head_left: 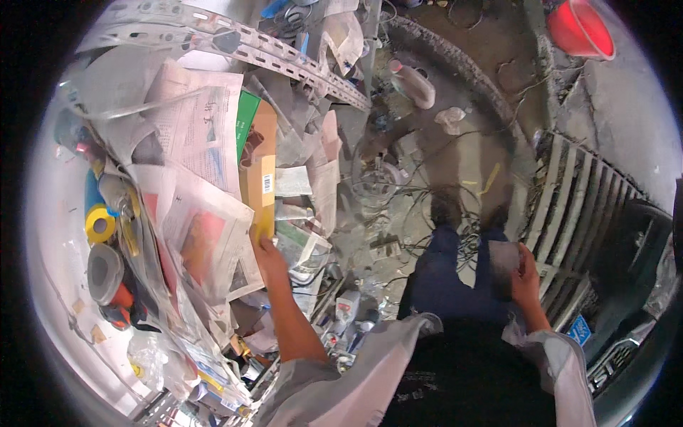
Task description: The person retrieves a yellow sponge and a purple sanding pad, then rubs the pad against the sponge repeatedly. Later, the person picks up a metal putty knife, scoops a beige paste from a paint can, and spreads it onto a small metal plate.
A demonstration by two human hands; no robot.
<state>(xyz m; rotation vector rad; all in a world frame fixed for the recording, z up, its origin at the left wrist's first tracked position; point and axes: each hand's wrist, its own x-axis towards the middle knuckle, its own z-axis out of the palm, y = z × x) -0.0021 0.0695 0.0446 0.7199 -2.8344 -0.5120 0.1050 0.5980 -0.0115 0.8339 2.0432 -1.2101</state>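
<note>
A long yellow-brown cardboard box with a white label lies among newspapers on the left. My left hand is closed at its near end, beside the newspaper; the fingers are partly hidden. Within the box's upper part, brown curved pieces show next to a green printed panel. On the right, in front of my thigh, my right hand is wrapped round a grey rectangular block. That block is slightly blurred, and its exact kind does not show.
Yellow tape and an orange-and-black tool lie at far left. A perforated metal rail crosses behind the papers. Tangled cables and a plastic bottle are on the floor. A metal grating and red bucket are right.
</note>
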